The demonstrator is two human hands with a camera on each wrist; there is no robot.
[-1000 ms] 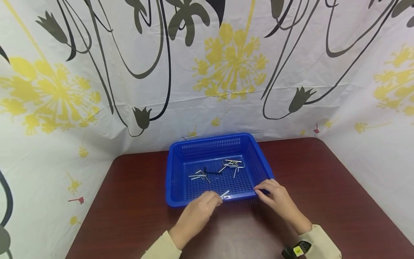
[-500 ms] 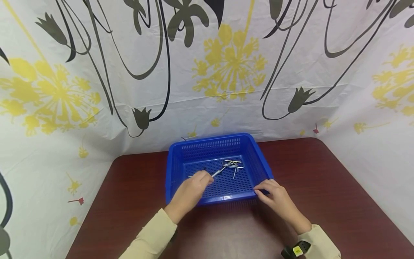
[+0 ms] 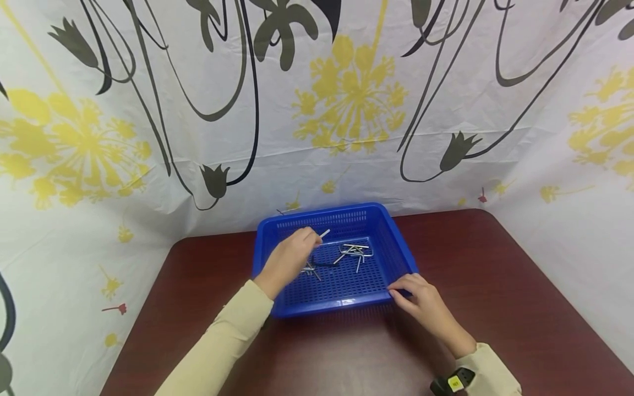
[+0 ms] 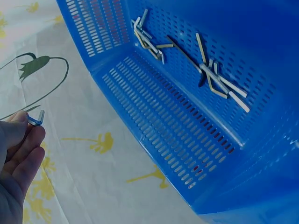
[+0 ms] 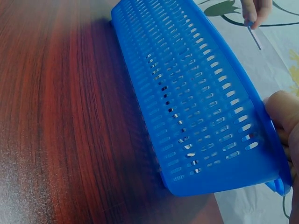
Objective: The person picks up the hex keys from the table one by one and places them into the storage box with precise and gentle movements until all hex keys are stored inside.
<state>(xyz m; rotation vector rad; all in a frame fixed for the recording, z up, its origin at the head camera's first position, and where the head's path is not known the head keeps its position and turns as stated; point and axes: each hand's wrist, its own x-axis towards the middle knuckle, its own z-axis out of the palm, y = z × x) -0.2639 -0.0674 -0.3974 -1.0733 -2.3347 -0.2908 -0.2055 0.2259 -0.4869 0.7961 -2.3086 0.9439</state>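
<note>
In the head view my left hand (image 3: 289, 254) is raised over the left part of a blue plastic basket (image 3: 342, 303), pinching a silver hex key (image 3: 324, 233). Its bent end shows past the fingertips in the left wrist view, where the hex key (image 4: 37, 120) is well apart from the basket. My right hand (image 3: 425, 303) holds the basket's near right corner, with the thumb over the rim in the right wrist view. On the basket floor lie a pile of silver hex keys (image 3: 355, 251) at right, a smaller pile (image 3: 310, 271) at left, partly behind my left hand, and a black hex key (image 3: 325, 265) between.
The basket stands on a dark reddish wooden table (image 3: 495, 286), toward its far edge. A white sheet (image 3: 277, 137) printed with grey and yellow flowers hangs behind and along both sides. A dark watch-like band (image 3: 453, 381) is on my right wrist.
My left hand has carried the hex key from the basket's near rim, over the floor, up and away toward the far left side. My right hand has stayed at the corner.
</note>
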